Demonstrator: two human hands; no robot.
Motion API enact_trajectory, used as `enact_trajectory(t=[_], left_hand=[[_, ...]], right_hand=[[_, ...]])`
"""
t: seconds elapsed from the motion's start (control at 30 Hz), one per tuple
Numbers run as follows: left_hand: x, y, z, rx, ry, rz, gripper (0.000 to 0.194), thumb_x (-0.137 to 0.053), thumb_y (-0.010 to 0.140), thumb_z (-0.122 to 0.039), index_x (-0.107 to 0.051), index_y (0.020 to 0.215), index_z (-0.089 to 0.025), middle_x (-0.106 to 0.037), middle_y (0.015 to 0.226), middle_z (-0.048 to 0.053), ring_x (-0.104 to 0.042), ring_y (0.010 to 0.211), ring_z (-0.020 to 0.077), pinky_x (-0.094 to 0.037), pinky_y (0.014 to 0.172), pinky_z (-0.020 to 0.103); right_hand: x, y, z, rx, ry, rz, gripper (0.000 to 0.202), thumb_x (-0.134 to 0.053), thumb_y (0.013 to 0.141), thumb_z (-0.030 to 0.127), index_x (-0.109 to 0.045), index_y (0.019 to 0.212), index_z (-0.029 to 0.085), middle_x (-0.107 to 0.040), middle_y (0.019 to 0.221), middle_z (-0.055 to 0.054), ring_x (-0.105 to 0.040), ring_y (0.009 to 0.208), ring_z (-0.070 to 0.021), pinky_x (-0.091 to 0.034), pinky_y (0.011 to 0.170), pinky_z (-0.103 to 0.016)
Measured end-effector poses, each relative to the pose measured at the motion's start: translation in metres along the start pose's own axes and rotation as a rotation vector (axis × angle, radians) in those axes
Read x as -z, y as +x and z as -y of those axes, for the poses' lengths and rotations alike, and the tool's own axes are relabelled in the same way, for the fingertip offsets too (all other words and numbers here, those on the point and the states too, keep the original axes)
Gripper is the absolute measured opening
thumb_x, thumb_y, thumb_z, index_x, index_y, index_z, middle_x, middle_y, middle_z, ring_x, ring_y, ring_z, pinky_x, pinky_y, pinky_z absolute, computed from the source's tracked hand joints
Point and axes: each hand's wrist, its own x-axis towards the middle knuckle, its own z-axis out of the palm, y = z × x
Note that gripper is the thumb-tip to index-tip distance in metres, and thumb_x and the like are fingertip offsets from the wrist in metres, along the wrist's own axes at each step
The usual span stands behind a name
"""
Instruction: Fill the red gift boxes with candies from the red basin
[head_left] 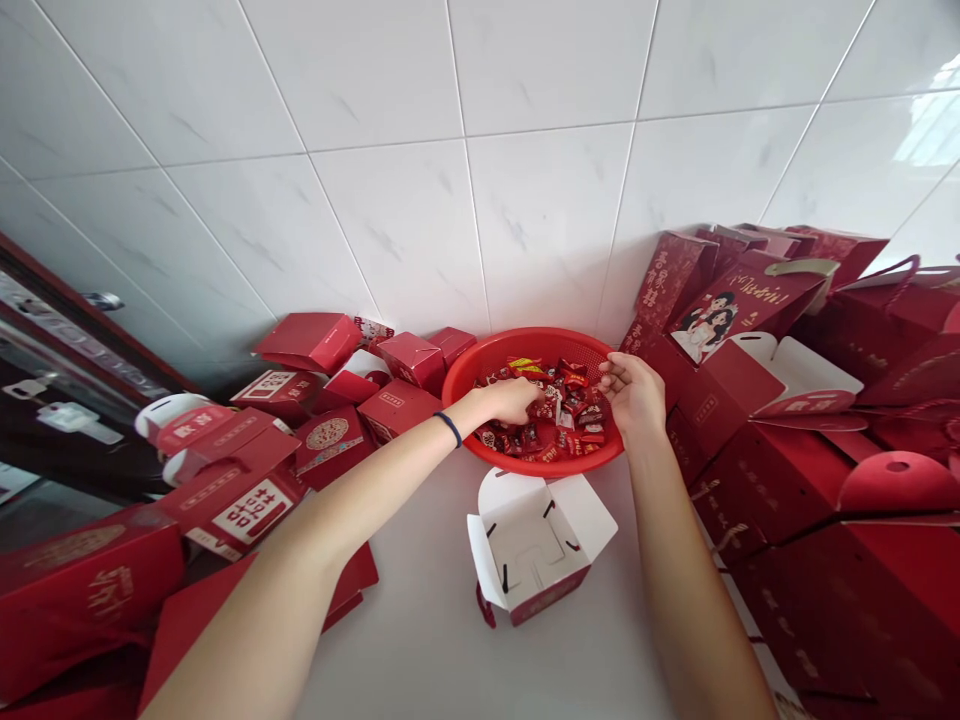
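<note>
A round red plastic basket (517, 345) holds many small wrapped candies (566, 410), mostly red with some white and yellow. My left hand (514, 400), with a dark band at its wrist, reaches down into them, fingers curled together. Whatever lies between its fingertips is hidden. At the basket's right rim, my right hand (636, 395) is palm up, its fingers loosely bent and apart, with nothing seen in them. In front of the basket, between my forearms, stands a small gift box (551, 597), red outside and white inside, with its flaps open and nothing in it.
Red gift boxes (247, 490) crowd the left side, some with white flaps raised. Taller red boxes (795, 500) and bags (739, 300) are stacked on the right. A white tiled wall (547, 200) rises behind the grey-white tabletop (450, 640).
</note>
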Motion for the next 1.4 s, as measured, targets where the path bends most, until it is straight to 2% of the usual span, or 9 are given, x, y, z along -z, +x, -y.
enact_trajectory(t=[0.23, 0.37, 0.5, 0.7, 0.87, 1.0, 1.13, 1.23, 1.4], left_hand=[[0.003, 0.008, -0.011, -0.037, 0.122, 0.127, 0.036, -0.071, 0.074, -0.025, -0.071, 0.110, -0.022, -0.073, 0.103, 0.008, -0.068, 0.082, 0.0260, -0.048, 0.063, 0.030], [-0.003, 0.012, -0.017, -0.026, 0.181, 0.061, 0.038, -0.067, 0.082, -0.028, -0.066, 0.119, -0.022, -0.068, 0.117, 0.012, -0.067, 0.099, 0.0299, -0.050, 0.075, 0.033], [-0.007, 0.018, -0.020, 0.028, 0.203, 0.025, 0.031, -0.070, 0.081, -0.030, -0.069, 0.109, -0.016, -0.062, 0.126, 0.019, -0.064, 0.107, 0.0348, -0.050, 0.082, 0.036], [-0.003, 0.018, -0.013, 0.049, 0.080, 0.020, 0.026, -0.078, 0.070, -0.025, -0.068, 0.092, -0.016, -0.071, 0.100, 0.012, -0.068, 0.087, 0.0304, -0.049, 0.070, 0.033], [0.013, 0.020, -0.011, -0.004, -0.130, -0.190, 0.032, -0.074, 0.078, -0.035, -0.058, 0.101, -0.019, -0.068, 0.102, 0.005, -0.065, 0.087, 0.0205, -0.047, 0.072, 0.028], [0.022, 0.032, -0.022, -0.258, -0.585, -0.476, 0.037, -0.077, 0.073, -0.041, -0.049, 0.085, -0.020, -0.061, 0.086, -0.001, -0.057, 0.077, 0.0148, -0.046, 0.070, 0.028], [0.020, 0.042, -0.032, -0.355, -0.748, -0.540, 0.040, -0.082, 0.068, -0.039, -0.052, 0.086, -0.019, -0.062, 0.089, 0.000, -0.058, 0.081, 0.0151, -0.048, 0.075, 0.030], [0.015, 0.049, -0.031, -0.320, -0.655, -0.480, 0.040, -0.079, 0.074, -0.032, -0.058, 0.104, -0.016, -0.068, 0.104, 0.005, -0.064, 0.092, 0.0179, -0.051, 0.081, 0.031], [0.009, 0.064, -0.023, -0.205, -0.206, -0.182, 0.030, -0.067, 0.082, -0.013, -0.068, 0.112, -0.017, -0.073, 0.118, 0.007, -0.069, 0.103, 0.0213, -0.053, 0.086, 0.027]], right_hand=[[0.001, 0.003, -0.002, 0.005, 0.019, 0.001, 0.010, -0.070, 0.057, 0.020, -0.064, 0.064, 0.017, -0.064, 0.056, 0.002, -0.050, 0.044, -0.0055, -0.041, 0.043, -0.015], [0.000, 0.003, -0.003, 0.007, 0.029, 0.000, 0.010, -0.071, 0.057, 0.020, -0.064, 0.063, 0.017, -0.064, 0.056, 0.001, -0.051, 0.044, -0.0058, -0.041, 0.042, -0.015], [-0.001, 0.002, -0.002, 0.008, 0.033, -0.008, 0.007, -0.069, 0.059, 0.019, -0.064, 0.062, 0.017, -0.064, 0.055, 0.001, -0.050, 0.043, -0.0057, -0.040, 0.041, -0.015], [-0.001, 0.003, -0.003, 0.007, 0.029, -0.035, 0.006, -0.068, 0.059, 0.018, -0.064, 0.063, 0.017, -0.065, 0.056, 0.001, -0.054, 0.048, -0.0063, -0.044, 0.046, -0.015], [-0.001, 0.004, -0.006, -0.013, -0.011, -0.044, 0.016, -0.077, 0.057, 0.018, -0.067, 0.070, 0.018, -0.069, 0.063, 0.001, -0.061, 0.056, -0.0088, -0.048, 0.049, -0.016], [-0.001, 0.003, -0.009, -0.037, -0.112, 0.073, 0.030, -0.087, 0.059, 0.034, -0.072, 0.078, 0.017, -0.072, 0.072, 0.000, -0.064, 0.062, -0.0111, -0.049, 0.051, -0.018], [-0.001, 0.004, -0.010, 0.019, -0.035, 0.052, 0.035, -0.091, 0.054, 0.037, -0.067, 0.070, 0.016, -0.070, 0.071, 0.001, -0.062, 0.061, -0.0102, -0.050, 0.055, -0.020], [0.000, 0.009, -0.010, 0.103, 0.105, -0.068, 0.036, -0.089, 0.059, 0.038, -0.060, 0.067, 0.017, -0.070, 0.075, 0.001, -0.064, 0.065, -0.0106, -0.052, 0.059, -0.021], [0.002, 0.015, -0.009, 0.120, 0.200, -0.143, 0.029, -0.079, 0.071, 0.041, -0.065, 0.086, 0.020, -0.067, 0.076, 0.003, -0.066, 0.068, -0.0103, -0.054, 0.062, -0.022]])
